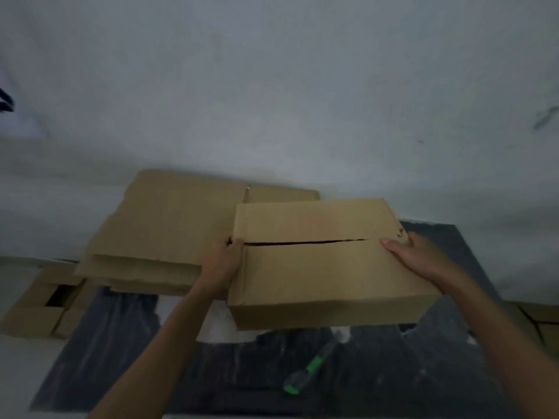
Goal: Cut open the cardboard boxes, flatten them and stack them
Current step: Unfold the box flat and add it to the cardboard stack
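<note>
no readable text or labels, cardboard box [317, 276] faces plain, picture blurred

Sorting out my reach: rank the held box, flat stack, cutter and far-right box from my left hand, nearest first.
1. Held box: left hand holds its left edge.
2. Flat stack: just left.
3. Cutter: below, to the right.
4. Far-right box: right edge.
</note>
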`<action>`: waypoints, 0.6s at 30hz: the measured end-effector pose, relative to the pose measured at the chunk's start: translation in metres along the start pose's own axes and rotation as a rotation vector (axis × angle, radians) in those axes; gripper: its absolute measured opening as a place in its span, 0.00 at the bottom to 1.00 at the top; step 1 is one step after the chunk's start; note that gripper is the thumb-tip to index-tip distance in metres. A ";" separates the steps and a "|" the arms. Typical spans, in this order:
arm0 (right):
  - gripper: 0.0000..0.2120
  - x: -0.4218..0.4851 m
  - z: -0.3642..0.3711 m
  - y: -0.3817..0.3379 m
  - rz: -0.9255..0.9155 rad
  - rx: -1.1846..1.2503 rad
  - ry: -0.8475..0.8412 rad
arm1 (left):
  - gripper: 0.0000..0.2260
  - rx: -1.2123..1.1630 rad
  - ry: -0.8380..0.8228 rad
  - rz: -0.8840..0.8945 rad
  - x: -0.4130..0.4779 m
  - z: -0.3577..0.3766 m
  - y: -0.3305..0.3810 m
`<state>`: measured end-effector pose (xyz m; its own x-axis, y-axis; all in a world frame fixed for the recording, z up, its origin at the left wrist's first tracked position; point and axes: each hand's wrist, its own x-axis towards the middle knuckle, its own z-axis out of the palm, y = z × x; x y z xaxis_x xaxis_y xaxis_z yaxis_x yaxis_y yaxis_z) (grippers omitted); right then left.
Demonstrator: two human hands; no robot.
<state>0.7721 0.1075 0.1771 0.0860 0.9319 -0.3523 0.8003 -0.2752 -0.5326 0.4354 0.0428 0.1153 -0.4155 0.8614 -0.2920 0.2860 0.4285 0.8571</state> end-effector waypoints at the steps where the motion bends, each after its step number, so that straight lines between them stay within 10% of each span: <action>1: 0.30 0.007 -0.012 0.019 0.013 0.008 0.004 | 0.17 0.002 -0.001 0.009 -0.001 0.023 0.007; 18: 0.15 0.101 -0.101 0.205 0.178 0.189 0.038 | 0.07 0.195 -0.190 0.110 0.006 0.265 0.081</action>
<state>1.0051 0.1695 0.1103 0.2405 0.8722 -0.4259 0.6457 -0.4714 -0.6007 0.6847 0.1551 0.0705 -0.2084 0.9336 -0.2916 0.4885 0.3577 0.7959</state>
